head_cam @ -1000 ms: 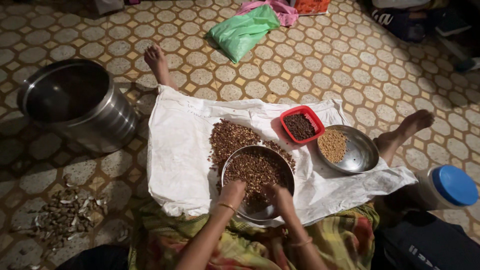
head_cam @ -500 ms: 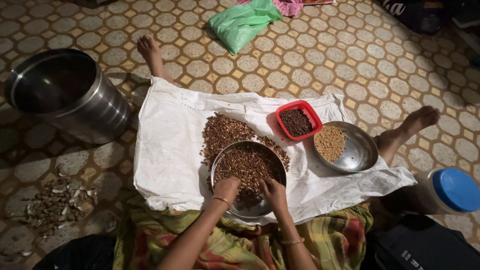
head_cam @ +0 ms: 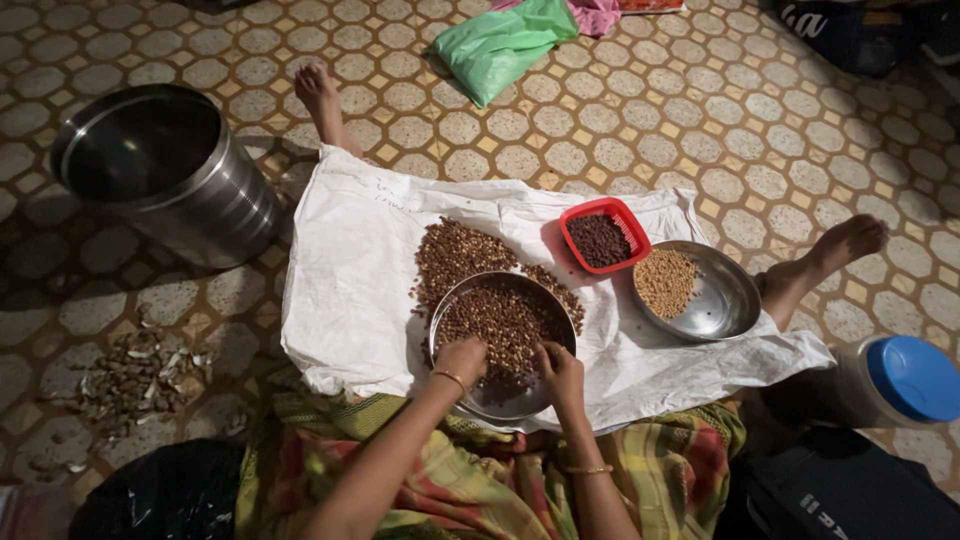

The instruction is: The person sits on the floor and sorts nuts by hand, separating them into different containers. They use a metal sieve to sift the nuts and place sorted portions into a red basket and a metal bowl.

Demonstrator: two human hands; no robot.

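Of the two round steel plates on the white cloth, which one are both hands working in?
The nearer plate of brown nuts; left hand and right hand rest in it. The other steel plate, beside the red basket, is untouched.

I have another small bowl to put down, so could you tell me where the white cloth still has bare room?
The white cloth is bare along its left side, between the seed pile and the steel pot. It is crowded on the right: red basket, steel bowl. Both hands fill the steel plate.

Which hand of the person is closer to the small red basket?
The right hand. It rests on the near right part of the steel plate, diagonally below the red basket. The left hand sits farther left on that plate.
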